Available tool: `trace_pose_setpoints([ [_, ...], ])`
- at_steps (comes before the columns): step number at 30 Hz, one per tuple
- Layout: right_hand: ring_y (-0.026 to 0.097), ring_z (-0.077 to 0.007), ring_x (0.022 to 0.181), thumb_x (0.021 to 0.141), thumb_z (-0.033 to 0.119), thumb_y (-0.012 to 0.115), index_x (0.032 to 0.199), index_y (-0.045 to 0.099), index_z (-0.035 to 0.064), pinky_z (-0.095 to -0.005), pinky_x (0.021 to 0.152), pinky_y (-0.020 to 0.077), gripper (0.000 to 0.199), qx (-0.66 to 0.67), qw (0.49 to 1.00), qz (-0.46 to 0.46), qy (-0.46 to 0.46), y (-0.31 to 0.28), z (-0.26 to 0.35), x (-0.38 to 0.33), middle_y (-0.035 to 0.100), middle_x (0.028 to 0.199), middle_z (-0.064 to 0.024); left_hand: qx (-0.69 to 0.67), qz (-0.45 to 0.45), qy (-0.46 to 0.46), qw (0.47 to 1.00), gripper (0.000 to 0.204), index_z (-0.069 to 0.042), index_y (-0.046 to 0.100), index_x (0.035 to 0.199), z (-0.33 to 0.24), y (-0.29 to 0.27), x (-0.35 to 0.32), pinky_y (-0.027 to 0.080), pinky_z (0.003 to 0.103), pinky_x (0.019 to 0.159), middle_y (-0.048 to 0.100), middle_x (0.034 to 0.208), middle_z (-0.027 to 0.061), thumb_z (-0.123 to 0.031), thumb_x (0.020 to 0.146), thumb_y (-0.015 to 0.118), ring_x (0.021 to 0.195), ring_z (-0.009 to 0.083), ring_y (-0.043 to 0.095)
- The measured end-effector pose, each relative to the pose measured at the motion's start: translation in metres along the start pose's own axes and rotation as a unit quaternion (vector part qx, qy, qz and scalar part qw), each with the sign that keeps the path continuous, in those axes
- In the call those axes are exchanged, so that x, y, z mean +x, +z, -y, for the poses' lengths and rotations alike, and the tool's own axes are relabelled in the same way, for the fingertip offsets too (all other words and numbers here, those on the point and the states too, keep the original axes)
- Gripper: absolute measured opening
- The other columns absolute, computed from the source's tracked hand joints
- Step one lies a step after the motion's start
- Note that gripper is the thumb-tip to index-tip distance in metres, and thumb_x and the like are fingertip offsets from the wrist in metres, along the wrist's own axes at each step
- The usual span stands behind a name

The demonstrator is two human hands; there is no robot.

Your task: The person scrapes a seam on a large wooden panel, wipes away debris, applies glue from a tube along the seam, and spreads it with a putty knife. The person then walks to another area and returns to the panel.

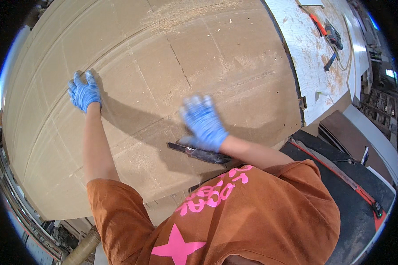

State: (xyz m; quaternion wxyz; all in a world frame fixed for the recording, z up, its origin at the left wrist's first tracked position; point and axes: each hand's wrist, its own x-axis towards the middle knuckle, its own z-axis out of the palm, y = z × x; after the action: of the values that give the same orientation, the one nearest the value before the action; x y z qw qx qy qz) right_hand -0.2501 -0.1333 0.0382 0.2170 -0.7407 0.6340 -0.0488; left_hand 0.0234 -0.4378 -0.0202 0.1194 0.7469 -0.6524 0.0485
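A large brown board (pixel 154 110) with creases, dark cut lines and scattered sawdust spreads beneath both my hands. My left hand (pixel 85 92), in a blue glove, rests on the board's left part with its fingers apart and nothing in it. Blurred by motion, my right hand (pixel 203 123), also in a blue glove, is over the board's near middle with fingers stretched out. Just below its palm and thumb lies a long, narrow black tool (pixel 201 154); its exact kind I cannot make out.
At the far right, a white, sawdust-marked panel (pixel 296 53) holds an orange-handled tool (pixel 318 24) and a dark power tool (pixel 334 37). A long red-and-grey bar (pixel 334 169) lies on a black surface (pixel 331 212) to my right. Brown panels (pixel 349 137) lean beyond it.
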Motion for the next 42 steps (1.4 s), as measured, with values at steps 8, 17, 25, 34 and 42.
trace_pose_setpoints([
  [8,0.029,-0.0391,0.136,0.068,0.045,0.075,0.141,0.036,0.0034,-0.0518,0.113,0.0191,0.092,0.043,0.999,-0.017,0.008,-0.022,-0.043,-0.009,0.034,0.144,-0.0229,-0.015,0.011,-0.009,1.000,0.063,-0.024,0.043,0.141,-0.003,-0.007,-0.001,0.022,0.049,0.113,0.032,0.150,0.0161,-0.060,0.089,0.043,0.138,0.0371,0.028],
  [17,0.023,-0.0409,0.140,0.088,0.049,0.054,0.144,0.034,0.0043,-0.0463,0.115,0.0144,0.075,-0.160,0.875,-0.225,0.398,-0.032,-0.279,-0.103,0.026,0.151,-0.0240,-0.026,0.021,-0.019,0.999,0.065,-0.023,0.042,0.141,-0.011,-0.009,-0.003,0.017,0.049,0.114,0.029,0.152,0.0167,-0.061,0.089,0.044,0.140,0.0365,0.024],
  [25,0.020,-0.0429,0.140,0.087,0.055,0.053,0.146,0.031,0.0064,-0.0584,0.112,0.0099,0.080,-0.174,0.926,-0.226,0.248,-0.024,-0.237,-0.046,0.023,0.151,-0.0261,-0.026,0.020,-0.024,0.999,0.065,-0.022,0.042,0.141,-0.009,-0.013,-0.006,0.016,0.049,0.114,0.028,0.152,0.0171,-0.060,0.089,0.044,0.140,0.0362,0.023],
  [34,0.023,-0.0442,0.138,0.078,0.057,0.061,0.136,0.044,0.0025,-0.0628,0.111,0.0071,0.082,-0.059,0.993,-0.102,-0.032,-0.004,-0.034,0.051,0.034,0.143,-0.0256,-0.027,0.001,-0.011,1.000,0.067,-0.022,0.044,0.140,-0.009,-0.006,-0.002,0.020,0.050,0.113,0.032,0.150,0.0178,-0.062,0.087,0.045,0.139,0.0377,0.027],
  [42,0.024,-0.0403,0.139,0.080,0.053,0.062,0.141,0.036,0.0029,-0.0511,0.115,0.0130,0.083,-0.038,0.994,-0.098,-0.003,-0.022,-0.074,0.023,0.029,0.148,-0.0243,-0.003,-0.014,-0.003,1.000,0.063,-0.025,0.043,0.140,0.008,0.010,0.004,0.022,0.049,0.112,0.033,0.150,0.0148,-0.062,0.089,0.042,0.138,0.0371,0.028],
])
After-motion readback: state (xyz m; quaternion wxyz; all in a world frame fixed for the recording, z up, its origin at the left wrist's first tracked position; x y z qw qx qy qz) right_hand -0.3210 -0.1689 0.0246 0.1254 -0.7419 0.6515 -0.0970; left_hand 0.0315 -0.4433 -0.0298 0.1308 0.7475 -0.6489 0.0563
